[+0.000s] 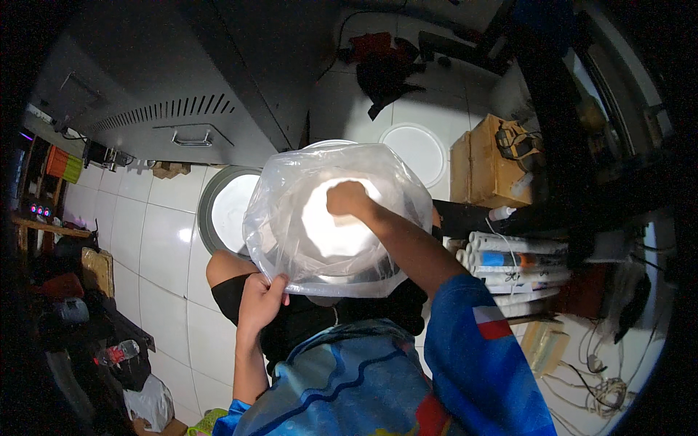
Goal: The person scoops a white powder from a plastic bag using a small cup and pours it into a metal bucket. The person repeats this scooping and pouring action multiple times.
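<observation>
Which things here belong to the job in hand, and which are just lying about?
Likely in the job:
clear plastic bag, its rim in the left hand
bright white contents, right hand over them

Likely just lying about:
cardboard box
white rolls
plastic bottle

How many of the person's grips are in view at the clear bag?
2: the left grip pinches the near-left rim of the clear bag, and the right grip shows within its opening. Neither is hidden.
</observation>
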The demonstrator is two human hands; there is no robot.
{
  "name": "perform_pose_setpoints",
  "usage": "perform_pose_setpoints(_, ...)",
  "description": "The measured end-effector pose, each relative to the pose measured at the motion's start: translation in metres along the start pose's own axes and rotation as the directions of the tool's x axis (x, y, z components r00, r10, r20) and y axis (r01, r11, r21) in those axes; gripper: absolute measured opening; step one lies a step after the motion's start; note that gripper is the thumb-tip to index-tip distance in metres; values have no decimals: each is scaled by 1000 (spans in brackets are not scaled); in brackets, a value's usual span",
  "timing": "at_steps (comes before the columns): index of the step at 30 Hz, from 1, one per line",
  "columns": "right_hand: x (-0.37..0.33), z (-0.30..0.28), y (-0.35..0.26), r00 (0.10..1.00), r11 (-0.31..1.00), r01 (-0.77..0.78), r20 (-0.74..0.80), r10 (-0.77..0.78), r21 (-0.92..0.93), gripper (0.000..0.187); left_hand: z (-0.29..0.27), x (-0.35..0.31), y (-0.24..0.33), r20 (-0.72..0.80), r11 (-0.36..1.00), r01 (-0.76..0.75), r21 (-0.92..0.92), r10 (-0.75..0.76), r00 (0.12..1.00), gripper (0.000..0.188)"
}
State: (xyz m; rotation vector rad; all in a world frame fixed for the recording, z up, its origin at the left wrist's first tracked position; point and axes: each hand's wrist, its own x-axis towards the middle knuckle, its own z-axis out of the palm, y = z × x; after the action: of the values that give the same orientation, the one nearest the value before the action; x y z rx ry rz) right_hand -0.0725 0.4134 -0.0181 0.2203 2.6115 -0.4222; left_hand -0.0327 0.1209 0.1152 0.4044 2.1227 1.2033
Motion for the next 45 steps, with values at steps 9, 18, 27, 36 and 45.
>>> perform_pose_setpoints(9,16,27,-62,999,947,-3,33,-8,322,42,0,-5,-3,-3,999,24,32,-24,1000,43)
perform_pose_setpoints(18,9,1,-9,997,990,-2,-78,13,143,33,0,-3,-4,17,999,37,10,-38,999,43)
perform_pose_setpoints(27,5,27,-57,987,978,98,110,-119,182,42,-2,-9,-5,45,997,56,60,-59,997,42)
perform_pose_setpoints(36,17,1,-7,996,990,49,-79,-39,133,37,-2,-5,-3,60,999,6,53,-9,998,44)
perform_pose_setpoints(45,0,27,-51,966,984,177,187,-176,10,37,-4,-9,-6,67,994,52,95,-59,996,45)
